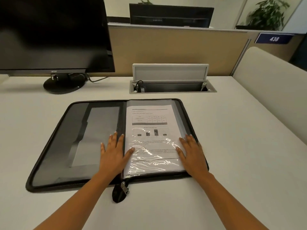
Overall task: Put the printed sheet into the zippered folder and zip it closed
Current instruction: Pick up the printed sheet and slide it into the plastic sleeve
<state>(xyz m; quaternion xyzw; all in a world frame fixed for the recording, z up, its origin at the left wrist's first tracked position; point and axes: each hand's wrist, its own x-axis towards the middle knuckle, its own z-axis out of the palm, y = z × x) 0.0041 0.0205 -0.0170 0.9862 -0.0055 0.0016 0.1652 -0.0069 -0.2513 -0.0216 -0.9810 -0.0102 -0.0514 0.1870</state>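
Observation:
A black zippered folder (54,146) lies wide open on the white desk. The printed sheet (149,120), with a table and a bar chart, rests inside a clear plastic sleeve on the folder's right half. My left hand (114,151) lies flat across the spine, fingers spread, thumb on the sleeve's left edge. My right hand (192,153) lies flat on the sleeve's right edge and the folder's border. Neither hand grips anything. The metal zipper pull (124,188) hangs at the bottom of the spine on a black tab.
A dark monitor (53,34) on a round base stands at the back left. An open cable hatch (171,80) sits in the desk behind the folder. A beige partition (174,50) borders the back, a padded divider (274,83) the right.

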